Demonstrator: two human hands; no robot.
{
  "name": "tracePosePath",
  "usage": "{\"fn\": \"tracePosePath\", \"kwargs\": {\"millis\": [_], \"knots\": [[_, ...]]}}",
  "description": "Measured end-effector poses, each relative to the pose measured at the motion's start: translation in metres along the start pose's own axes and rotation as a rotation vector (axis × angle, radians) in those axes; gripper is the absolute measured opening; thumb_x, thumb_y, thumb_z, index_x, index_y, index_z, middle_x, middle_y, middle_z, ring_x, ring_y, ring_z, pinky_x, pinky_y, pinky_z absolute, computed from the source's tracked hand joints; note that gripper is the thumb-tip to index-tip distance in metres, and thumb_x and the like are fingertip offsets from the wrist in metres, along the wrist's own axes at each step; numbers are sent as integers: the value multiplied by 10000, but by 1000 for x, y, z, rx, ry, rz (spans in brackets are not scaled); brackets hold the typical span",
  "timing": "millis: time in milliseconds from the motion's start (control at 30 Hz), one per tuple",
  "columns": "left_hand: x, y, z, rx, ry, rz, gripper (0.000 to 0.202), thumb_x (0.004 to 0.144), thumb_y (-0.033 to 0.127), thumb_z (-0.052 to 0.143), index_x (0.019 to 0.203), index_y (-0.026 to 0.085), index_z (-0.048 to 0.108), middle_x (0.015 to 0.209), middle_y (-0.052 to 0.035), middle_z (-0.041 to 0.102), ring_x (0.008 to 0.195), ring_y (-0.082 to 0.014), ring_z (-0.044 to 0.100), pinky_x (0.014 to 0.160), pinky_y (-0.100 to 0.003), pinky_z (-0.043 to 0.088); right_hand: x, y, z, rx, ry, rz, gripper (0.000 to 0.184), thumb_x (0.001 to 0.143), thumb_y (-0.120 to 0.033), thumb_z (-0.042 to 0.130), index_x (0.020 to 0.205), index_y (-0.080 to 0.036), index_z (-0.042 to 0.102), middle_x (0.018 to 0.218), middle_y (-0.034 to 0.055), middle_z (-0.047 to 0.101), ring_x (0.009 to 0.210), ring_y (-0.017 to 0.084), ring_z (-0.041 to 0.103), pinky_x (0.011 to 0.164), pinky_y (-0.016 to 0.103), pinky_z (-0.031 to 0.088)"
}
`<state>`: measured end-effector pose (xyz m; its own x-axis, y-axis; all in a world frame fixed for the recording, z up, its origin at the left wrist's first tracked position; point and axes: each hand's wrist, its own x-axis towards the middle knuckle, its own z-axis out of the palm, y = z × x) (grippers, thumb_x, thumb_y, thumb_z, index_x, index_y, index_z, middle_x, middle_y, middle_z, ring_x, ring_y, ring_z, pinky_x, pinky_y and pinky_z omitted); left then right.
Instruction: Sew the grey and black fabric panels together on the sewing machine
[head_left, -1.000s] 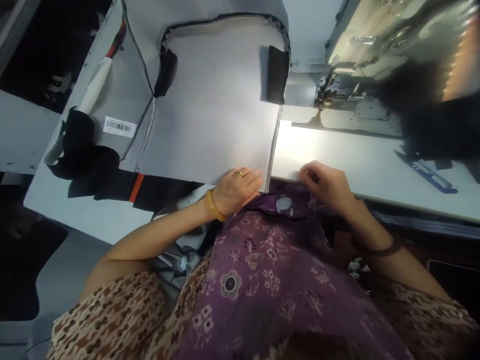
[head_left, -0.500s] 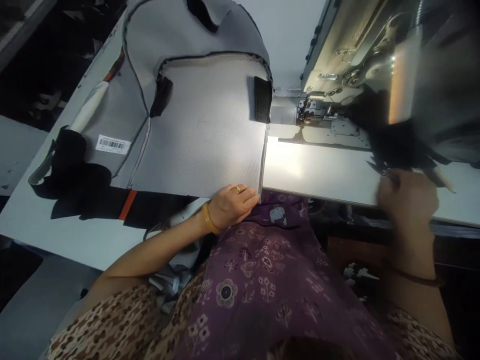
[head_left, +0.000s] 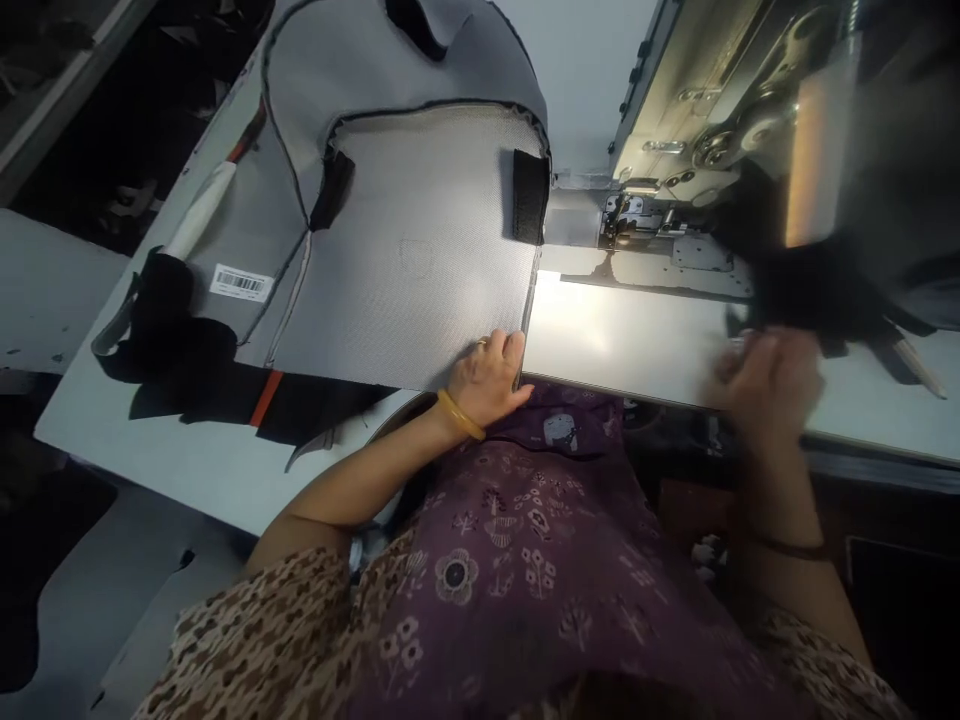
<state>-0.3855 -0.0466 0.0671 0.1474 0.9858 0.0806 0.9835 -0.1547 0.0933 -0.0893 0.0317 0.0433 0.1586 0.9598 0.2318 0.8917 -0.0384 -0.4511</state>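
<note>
My left hand (head_left: 491, 378) rests on the lower right corner of a grey mesh fabric panel (head_left: 427, 280), fingers on the cloth and thumb stretched out past the edge. The panel belongs to a larger sewn grey piece with dark seam edges, a black strip (head_left: 529, 197) at its right side and a white barcode label (head_left: 241, 283). Over the front of the white table, to the right, my right hand (head_left: 776, 385) is smeared by motion. Its fingers look curled in; what they hold is too blurred to make out.
A sewing machine (head_left: 720, 150) stands at the right, its needle area (head_left: 619, 220) lit. Dark fabric (head_left: 802, 290) and a pointed stick (head_left: 921, 365) lie near its right side. Black fabric with an orange strip (head_left: 265, 398) hangs along the table's (head_left: 630, 325) front edge.
My right hand has moved left, toward the middle. My left hand has shifted slightly up the panel's edge, its thumb now spread away from the fingers. The view has turned a little.
</note>
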Motion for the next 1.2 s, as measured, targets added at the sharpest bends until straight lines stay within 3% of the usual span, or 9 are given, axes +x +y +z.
{"fn": "tracePosePath", "kwargs": {"millis": [67,133,300,433,667,800,933,1033,1200], "knots": [[3,-6,-8,-130,-112,-32,424,746,212,543,1151,101,485,937,-111,565,753,-189,537,652,-299,431,-8,-28,3,110,-124,4,297,816,-463,450,953,-206,511,730,84,593,586,165,503,562,292,338],[6,-20,-20,-374,-190,-84,430,727,138,482,1156,112,498,874,-76,586,727,-161,543,685,-297,450,-14,-54,8,194,-202,-56,355,728,-525,559,899,-216,522,712,40,584,572,148,500,557,265,350],[7,-66,-60,-1275,-293,-390,384,661,237,542,1023,108,565,873,-64,617,699,-119,575,630,-238,477,-25,-108,23,306,-312,-356,398,783,-589,475,812,-198,544,628,-2,547,531,119,488,522,225,322],[6,-81,-72,-1586,-303,-540,305,596,179,592,893,112,604,819,-44,640,657,-101,590,609,-204,478,-26,-149,30,236,-294,-539,503,828,-643,371,826,-181,571,593,10,547,525,121,485,488,219,250],[5,-83,-63,-1734,-285,-570,344,552,161,665,888,93,639,752,-22,646,610,-78,580,576,-165,450,-22,-183,34,33,-301,-719,623,866,-670,220,858,-177,601,599,32,584,488,120,444,489,246,136],[5,-80,-66,-1732,-288,-567,359,545,166,651,895,87,638,758,-25,643,610,-82,573,558,-168,435,-23,-185,35,-8,-322,-738,573,881,-641,251,899,-195,609,617,28,608,488,111,444,502,247,128],[8,-77,-64,-1583,-255,-554,312,603,239,669,879,100,623,709,0,618,555,-65,536,518,-165,405,-25,-187,34,-49,-328,-768,509,898,-599,273,922,-218,611,692,30,646,496,121,479,489,246,120],[10,-76,-60,-1465,-189,-525,315,641,323,696,846,100,609,693,10,597,572,-57,526,545,-164,407,-24,-185,31,-56,-377,-766,486,901,-588,283,1039,-240,594,701,24,653,511,137,503,476,242,139],[11,-71,-57,-1437,-195,-556,307,649,340,679,836,111,596,651,26,570,516,-50,488,490,-165,366,-19,-177,22,18,-475,-730,421,911,-475,345,1202,-216,502,857,44,661,568,147,528,477,238,223]]}}
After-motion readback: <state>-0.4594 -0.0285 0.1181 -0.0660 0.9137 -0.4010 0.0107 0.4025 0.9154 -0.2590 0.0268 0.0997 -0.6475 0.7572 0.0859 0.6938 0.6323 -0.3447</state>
